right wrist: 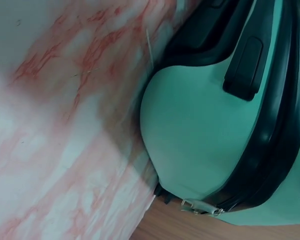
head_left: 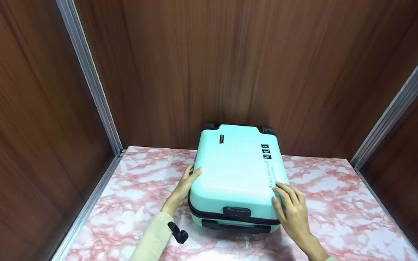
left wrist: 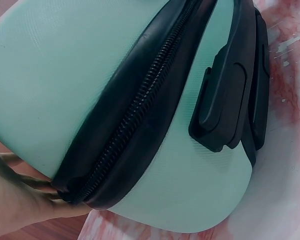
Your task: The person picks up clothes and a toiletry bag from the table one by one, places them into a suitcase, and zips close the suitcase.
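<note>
A mint-green hard-shell suitcase (head_left: 234,166) lies flat, its black carry handle (head_left: 236,227) towards me. My left hand (head_left: 184,184) rests against its left side, thumb over the top edge and fingers along the side, partly hidden. The right hand (head_left: 293,207) touches the near right corner of the lid with relaxed, slightly bent fingers. A black zipper (left wrist: 135,107) runs round the shell and appears closed where it shows in the left wrist view. Metal zipper pulls (right wrist: 202,207) sit at the side in the right wrist view. A black lock (head_left: 236,211) is set in the lid's near edge.
The suitcase stands on a pink-and-white marbled tabletop (head_left: 336,203). Its black wheels (head_left: 266,130) face the brown wood-grain back panel (head_left: 209,72). Side panels with metal corner strips (head_left: 89,72) enclose the table. A black strap piece (head_left: 178,232) hangs at my left sleeve.
</note>
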`<state>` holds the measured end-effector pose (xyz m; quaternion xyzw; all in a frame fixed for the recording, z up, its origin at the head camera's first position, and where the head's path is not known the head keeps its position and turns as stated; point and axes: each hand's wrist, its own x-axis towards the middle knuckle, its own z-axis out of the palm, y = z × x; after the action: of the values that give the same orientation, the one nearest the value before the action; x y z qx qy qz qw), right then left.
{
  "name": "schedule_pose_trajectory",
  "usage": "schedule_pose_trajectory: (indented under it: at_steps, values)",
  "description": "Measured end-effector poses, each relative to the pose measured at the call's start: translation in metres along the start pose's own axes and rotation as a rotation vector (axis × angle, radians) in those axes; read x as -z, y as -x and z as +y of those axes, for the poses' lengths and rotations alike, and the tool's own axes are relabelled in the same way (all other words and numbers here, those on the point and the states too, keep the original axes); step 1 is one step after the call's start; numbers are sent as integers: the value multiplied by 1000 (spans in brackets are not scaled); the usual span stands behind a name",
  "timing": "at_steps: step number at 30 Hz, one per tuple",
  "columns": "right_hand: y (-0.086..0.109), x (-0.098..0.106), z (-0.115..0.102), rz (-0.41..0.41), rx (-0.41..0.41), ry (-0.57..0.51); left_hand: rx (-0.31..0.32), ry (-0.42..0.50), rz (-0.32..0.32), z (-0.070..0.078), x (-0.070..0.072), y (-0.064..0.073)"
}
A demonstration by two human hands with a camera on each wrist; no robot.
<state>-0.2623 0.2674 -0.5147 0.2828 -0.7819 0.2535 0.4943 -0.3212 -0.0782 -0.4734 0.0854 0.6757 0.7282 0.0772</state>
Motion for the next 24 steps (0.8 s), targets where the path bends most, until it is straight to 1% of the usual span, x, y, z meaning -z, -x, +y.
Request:
schedule_pose_trajectory:
  at_steps: [6, 11, 16, 18, 19, 24]
  values:
    - [4, 8, 7, -15, -76, -19, 13, -8, 5, 0, 0, 0]
    - [8, 11, 12, -2, -106, -22, 13, -8, 7, 1, 1, 0]
    - [11, 13, 14, 10, -149, -10, -7, -17, 21, -23, 5, -15]
    - [12, 14, 15, 9, -166, -9, -9, -16, 25, -30, 6, -19]
    - [12, 15, 15, 14, -168, -11, -6, -13, 23, -29, 6, -18]
    - [17, 18, 18, 1, -219, 35, -1, -3, 7, -7, 1, -3]
